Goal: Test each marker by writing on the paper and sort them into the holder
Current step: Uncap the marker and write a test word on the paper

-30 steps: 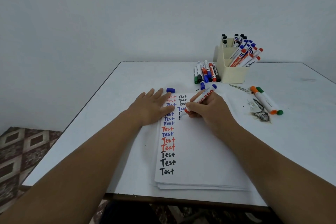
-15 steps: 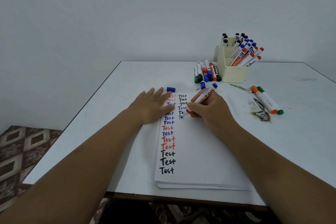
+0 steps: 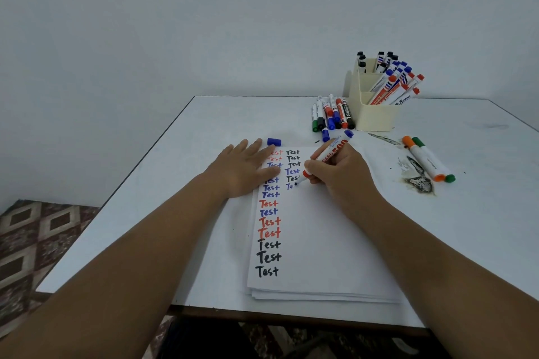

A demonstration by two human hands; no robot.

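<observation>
A white counter, a plain wall and a patterned floor.

The white counter [image 3: 163, 183] fills the middle and right of the frame, and its dark front edge runs along the bottom. A pale grey wall [image 3: 204, 23] covers the whole top half. At the lower left, the floor [image 3: 38, 242] shows brown and cream diamond shapes. On the right side of the counter there is a dark, burnt-looking stain [image 3: 420, 182]. A thin, dark smear [image 3: 383, 139] lies a little higher up and to the left of the stain.
</observation>
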